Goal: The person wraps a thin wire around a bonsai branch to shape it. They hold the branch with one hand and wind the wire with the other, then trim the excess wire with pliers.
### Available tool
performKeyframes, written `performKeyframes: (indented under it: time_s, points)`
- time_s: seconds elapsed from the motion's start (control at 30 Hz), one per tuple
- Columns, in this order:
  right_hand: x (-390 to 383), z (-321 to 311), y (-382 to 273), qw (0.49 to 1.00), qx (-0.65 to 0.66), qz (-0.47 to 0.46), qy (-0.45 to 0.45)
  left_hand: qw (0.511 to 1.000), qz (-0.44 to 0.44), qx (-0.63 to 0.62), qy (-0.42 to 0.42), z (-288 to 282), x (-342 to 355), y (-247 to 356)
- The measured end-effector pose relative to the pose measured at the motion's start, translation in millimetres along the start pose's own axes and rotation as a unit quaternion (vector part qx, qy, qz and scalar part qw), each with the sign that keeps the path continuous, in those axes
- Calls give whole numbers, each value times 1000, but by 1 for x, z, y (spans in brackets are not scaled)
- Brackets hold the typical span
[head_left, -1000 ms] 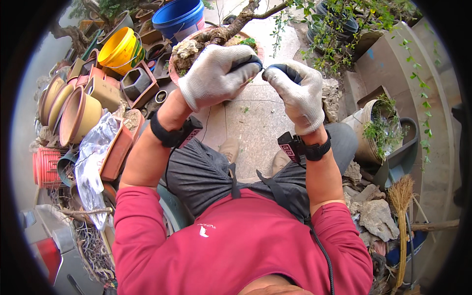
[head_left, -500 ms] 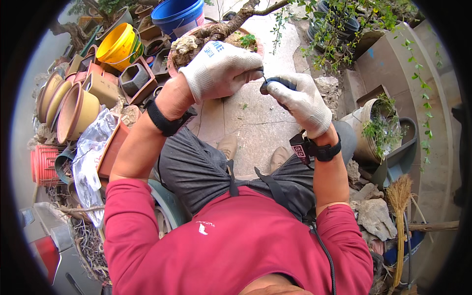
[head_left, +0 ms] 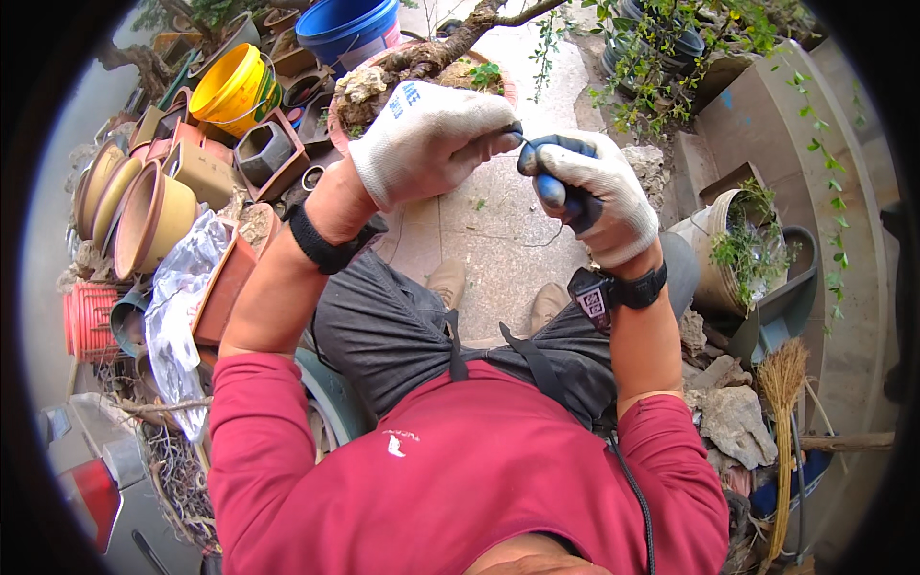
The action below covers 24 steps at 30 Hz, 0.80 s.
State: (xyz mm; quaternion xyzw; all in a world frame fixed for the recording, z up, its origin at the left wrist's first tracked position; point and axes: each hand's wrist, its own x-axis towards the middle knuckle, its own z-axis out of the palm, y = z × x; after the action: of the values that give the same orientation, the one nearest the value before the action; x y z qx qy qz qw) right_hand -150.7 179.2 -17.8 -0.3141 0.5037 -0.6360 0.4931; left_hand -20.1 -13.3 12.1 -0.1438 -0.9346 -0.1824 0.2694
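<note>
Both of my hands wear white knit gloves with dark blue coated fingers. My left hand (head_left: 436, 139) is closed, its thumb and forefinger pinching one end of a thin dark wire (head_left: 551, 240). My right hand (head_left: 604, 196) is closed too, gripping the wire a short way to the right, its fingertips nearly touching the left ones. A loose length of the wire hangs in a curve below the right hand. Just beyond the hands stands a round terracotta pot (head_left: 337, 123) with a small gnarled tree, whose thick trunk (head_left: 460, 43) leans to the upper right.
Stacked pots (head_left: 158, 220), a yellow bucket (head_left: 225, 91) and a blue bucket (head_left: 345, 29) crowd the left. At right are a white bucket of cuttings (head_left: 704, 240), rocks (head_left: 736, 425) and a straw broom (head_left: 781, 383). Leafy branches (head_left: 652, 86) overhang the upper right. Paving (head_left: 489, 225) lies between my feet.
My right hand has turned, so its blue fingers now show, and it has shifted slightly right. The hanging curve of wire has come into sight. My left hand has barely moved.
</note>
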Motion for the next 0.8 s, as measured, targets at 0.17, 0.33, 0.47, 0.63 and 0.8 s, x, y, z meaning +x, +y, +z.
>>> performKeyframes:
  time_s: [0.17, 0.33, 0.47, 0.63, 0.8]
  points:
    - [-2, 4, 10, 994, -14, -109, 10, 999, -11, -35, 28, 7, -5, -1]
    - [-10, -4, 5, 999, 12, -38, -15, 998, 57, 13, -25, 4, -11, -3]
    - [-13, -4, -3, 998, -67, -14, 4, 996, 66, 32, -57, 3, -13, -4]
    - [-10, 6, -2, 972, -179, -136, 68, 999, 9, -15, -28, 4, -8, -5]
    - [2, 14, 7, 815, -409, -374, 169, 995, -39, -36, -89, -5, -4, -8]
